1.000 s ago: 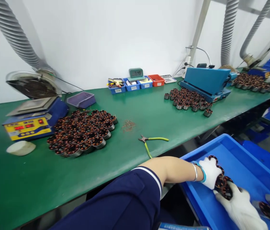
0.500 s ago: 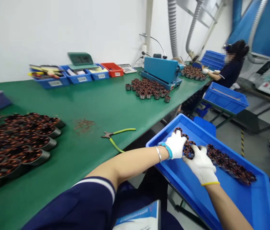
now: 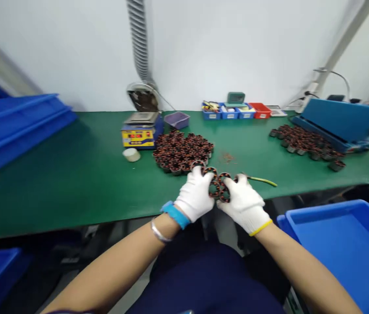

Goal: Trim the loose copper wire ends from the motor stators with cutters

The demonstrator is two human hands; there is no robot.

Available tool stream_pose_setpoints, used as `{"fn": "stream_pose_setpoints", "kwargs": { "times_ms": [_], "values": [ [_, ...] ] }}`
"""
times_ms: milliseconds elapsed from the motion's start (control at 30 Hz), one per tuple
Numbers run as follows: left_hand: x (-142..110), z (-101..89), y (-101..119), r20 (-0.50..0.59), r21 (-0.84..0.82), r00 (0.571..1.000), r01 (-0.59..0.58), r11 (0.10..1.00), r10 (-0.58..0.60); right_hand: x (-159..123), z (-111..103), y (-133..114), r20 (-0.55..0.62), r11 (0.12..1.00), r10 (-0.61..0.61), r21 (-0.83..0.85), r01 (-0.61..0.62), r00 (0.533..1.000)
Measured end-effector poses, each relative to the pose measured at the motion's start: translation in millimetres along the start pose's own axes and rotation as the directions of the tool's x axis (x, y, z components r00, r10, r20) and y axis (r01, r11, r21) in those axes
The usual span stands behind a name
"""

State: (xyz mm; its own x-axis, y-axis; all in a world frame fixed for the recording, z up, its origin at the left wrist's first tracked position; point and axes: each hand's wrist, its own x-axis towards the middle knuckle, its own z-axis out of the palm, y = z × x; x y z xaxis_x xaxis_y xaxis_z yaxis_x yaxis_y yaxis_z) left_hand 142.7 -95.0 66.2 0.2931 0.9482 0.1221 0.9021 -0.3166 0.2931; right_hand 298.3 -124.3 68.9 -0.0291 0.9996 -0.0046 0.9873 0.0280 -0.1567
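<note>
Blue trays stacked at the far left give way to the green desk, where a yellow-fronted machine stands beside a packed group of copper-coloured rings. Near the desk's front edge, the left hand and the right hand (both white-gloved) curl partly closed around opposite sides of a small ring cluster, gripping it between them. Further right come green-handled pliers, partly hidden by the right hand, then another batch of rings beside a blue machine, and a blue bin.
</note>
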Motion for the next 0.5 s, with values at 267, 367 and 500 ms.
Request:
{"fn": "stream_pose_setpoints", "kwargs": {
  "times_ms": [267,367,500],
  "values": [
    [-42.7,-19.7,-170.9,0.008,0.080,0.928,0.369,0.926,-0.371,69.5,55.6,-159.0,0.188,0.927,-0.373,0.114,0.357,0.909],
    [-23.7,-18.9,-209.7,0.066,0.065,0.932,0.354,0.933,-0.358,94.5,67.3,-186.8,0.208,0.933,-0.359,0.117,0.341,0.910],
    [13.4,-18.4,-242.6,0.101,0.017,0.961,0.257,0.966,-0.257,111.4,70.8,-202.2,0.168,0.947,-0.317,0.117,0.300,0.933]
  ]
}}
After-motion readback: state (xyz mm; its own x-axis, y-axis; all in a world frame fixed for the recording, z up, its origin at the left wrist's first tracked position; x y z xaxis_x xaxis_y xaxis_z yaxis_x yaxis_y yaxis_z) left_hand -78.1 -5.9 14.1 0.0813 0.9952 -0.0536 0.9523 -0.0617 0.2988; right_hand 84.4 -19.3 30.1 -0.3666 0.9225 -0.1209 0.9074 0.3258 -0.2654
